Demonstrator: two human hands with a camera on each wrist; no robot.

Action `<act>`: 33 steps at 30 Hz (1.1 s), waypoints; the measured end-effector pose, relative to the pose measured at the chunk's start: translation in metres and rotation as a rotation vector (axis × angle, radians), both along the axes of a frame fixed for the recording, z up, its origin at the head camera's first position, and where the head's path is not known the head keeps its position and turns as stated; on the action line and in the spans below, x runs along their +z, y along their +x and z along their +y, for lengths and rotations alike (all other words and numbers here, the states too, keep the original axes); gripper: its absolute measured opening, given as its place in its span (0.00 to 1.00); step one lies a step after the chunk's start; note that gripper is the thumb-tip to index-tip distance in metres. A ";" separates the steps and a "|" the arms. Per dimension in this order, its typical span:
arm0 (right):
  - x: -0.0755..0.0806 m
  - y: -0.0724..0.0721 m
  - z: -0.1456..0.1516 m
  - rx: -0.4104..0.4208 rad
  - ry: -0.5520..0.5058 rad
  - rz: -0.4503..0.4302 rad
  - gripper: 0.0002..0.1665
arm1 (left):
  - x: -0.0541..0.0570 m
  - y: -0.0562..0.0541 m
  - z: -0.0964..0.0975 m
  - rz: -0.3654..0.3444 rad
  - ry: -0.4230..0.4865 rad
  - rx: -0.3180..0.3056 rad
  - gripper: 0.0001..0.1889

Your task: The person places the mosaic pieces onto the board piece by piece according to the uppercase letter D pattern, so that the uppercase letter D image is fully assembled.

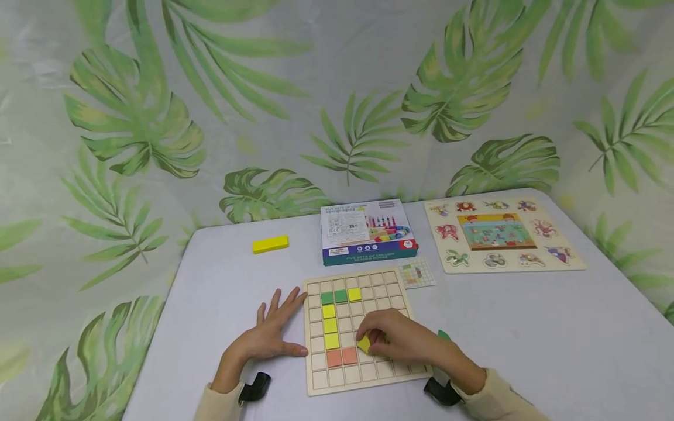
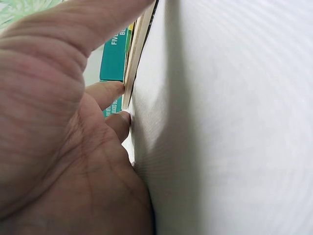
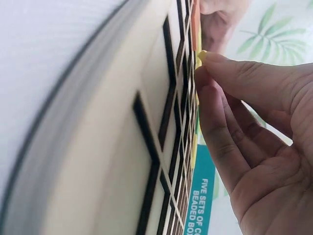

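Note:
A wooden grid board [image 1: 337, 379] lies on the table. In its squares sit two green tiles [image 1: 327, 298], several yellow tiles [image 1: 330, 325] and two orange tiles [image 1: 350, 355]. My right hand [image 1: 397, 336] is over the board, pinching a yellow tile [image 1: 364, 342] between thumb and fingertips, just right of the orange pair. That tile shows tilted; the right wrist view catches only a yellow corner [image 3: 202, 56] of it. Along the board's left edge, my left hand [image 1: 267, 334] is spread, with thumb and fingertips at the rim. The left wrist view shows those fingers [image 2: 105, 93] against the board's side.
Behind the board stands a bead set box [image 1: 368, 231], with a small pattern card [image 1: 418, 273] beside it. A yellow block [image 1: 271, 244] lies at the back left. At the back right is a sea-animal puzzle board [image 1: 505, 234]. Something green [image 1: 444, 335] shows behind my right wrist.

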State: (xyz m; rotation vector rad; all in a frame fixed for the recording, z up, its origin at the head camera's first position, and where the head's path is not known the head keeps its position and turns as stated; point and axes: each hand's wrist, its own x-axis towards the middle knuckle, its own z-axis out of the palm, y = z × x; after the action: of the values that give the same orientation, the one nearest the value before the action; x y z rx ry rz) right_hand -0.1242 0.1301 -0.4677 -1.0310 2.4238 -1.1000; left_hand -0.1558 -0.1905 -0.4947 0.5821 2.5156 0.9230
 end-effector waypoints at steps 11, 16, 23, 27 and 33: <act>-0.002 0.001 -0.001 -0.027 0.106 0.019 0.08 | 0.003 0.003 0.000 0.003 0.005 0.013 0.61; -0.003 0.001 -0.001 -0.021 0.140 0.043 0.08 | 0.004 0.003 0.001 -0.001 0.010 0.011 0.61; -0.001 0.003 -0.003 -0.025 0.156 0.056 0.08 | 0.004 0.002 0.001 -0.001 0.015 0.005 0.61; -0.001 0.006 -0.005 -0.035 0.165 0.064 0.08 | 0.004 0.002 0.001 0.003 0.012 0.007 0.61; -0.001 0.008 -0.006 -0.035 0.167 0.080 0.08 | 0.003 0.002 0.001 0.004 0.018 0.011 0.61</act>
State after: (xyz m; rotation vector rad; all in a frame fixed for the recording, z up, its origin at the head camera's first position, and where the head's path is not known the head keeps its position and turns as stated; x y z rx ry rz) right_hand -0.1162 0.1242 -0.4684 -0.9996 2.5550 -0.8643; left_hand -0.1535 -0.1896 -0.4920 0.5765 2.5187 0.9501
